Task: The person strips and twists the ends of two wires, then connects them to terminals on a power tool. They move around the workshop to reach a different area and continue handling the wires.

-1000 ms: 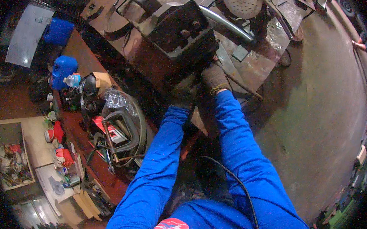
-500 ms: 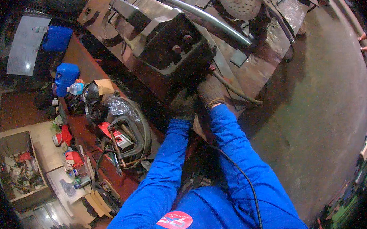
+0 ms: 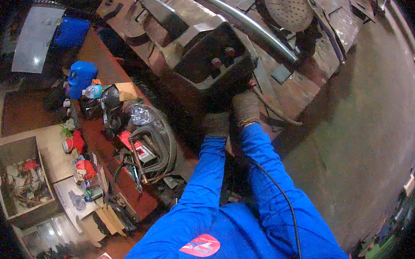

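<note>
Both hands gloved, up at 12 o'clock from the person's chest, side by side & nearly touching. Left hand (image 3: 216, 124) presses against the lower edge of a grey metal machine box (image 3: 200, 46); fingers go under its dark underside, so can't tell if they're curled or flat. Right hand (image 3: 246, 108) sits just beside it at 3 o'clock, also up against the box's lower corner, fingers hidden in shadow – grip can't be told either. Blue sleeves run down from both to the lower edge.

The box lies tilted on a rusty steel workbench (image 3: 305, 88), at 12 o'clock from the hands. Its dark front face shows two round knobs (image 3: 223, 56), reddish. A long grey pipe (image 3: 252, 25) lies across the bench just behind the box, running toward 4 o'clock. A round perforated disc (image 3: 288, 8) sits farther up at 1 o'clock. A thin cable (image 3: 277, 115) curves off the bench edge at 3 o'clock of the right hand. A black cord (image 3: 284, 200) trails over the right sleeve.

At 9 o'clock, well apart: a coil of thick hose (image 3: 157, 143) on a red-brown floor strip, w/ a blue jerrycan (image 3: 81, 76) & a clear plastic bottle (image 3: 95, 91) beyond it. Grey concrete floor (image 3: 368, 139) at 3 o'clock.
</note>
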Tool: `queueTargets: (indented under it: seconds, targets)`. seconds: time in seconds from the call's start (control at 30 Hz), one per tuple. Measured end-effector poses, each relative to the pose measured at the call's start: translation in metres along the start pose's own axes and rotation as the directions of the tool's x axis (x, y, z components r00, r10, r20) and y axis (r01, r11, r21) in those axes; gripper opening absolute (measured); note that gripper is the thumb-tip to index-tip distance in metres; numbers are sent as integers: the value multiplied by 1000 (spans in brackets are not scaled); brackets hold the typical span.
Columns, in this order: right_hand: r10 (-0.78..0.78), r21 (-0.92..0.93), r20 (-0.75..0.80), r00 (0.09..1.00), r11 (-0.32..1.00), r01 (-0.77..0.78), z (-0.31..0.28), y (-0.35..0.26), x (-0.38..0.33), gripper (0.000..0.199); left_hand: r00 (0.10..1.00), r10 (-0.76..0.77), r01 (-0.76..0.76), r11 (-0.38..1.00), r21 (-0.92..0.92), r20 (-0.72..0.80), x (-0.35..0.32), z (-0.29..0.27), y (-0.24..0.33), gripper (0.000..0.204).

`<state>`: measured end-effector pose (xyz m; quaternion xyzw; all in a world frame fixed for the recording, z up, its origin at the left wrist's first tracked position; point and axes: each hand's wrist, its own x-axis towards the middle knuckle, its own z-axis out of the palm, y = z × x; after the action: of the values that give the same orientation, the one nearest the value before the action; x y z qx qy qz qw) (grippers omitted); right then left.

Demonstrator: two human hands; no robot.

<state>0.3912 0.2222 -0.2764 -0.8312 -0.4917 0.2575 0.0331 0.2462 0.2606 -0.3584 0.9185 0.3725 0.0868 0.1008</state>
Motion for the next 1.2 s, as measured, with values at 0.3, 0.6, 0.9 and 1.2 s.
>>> queueTargets:
  seconds: [0.3, 0.6, 0.9, 1.2]
  targets:
    - [92, 80, -18, 996, 993, -91, 4, 2, -2, 19, 999, 37, -38, 977, 210, 11, -12, 3, -8, 38]
    - [117, 353, -36, 992, 931, -97, 42, 29, 11, 34, 890, -249, 138, 945, 296, 382, 13, -72, 30, 27]
    - [-63, 327, -194, 979, 937, 125, 13, 24, -3, 41, 864, -182, 34, 951, 306, 470, 1, -27, -22, 35]
    - [13, 496, 14, 1000, 868, -19, 34, 33, 5, 34, 899, -220, 79, 932, 353, 378, 6, -16, -8, 34]
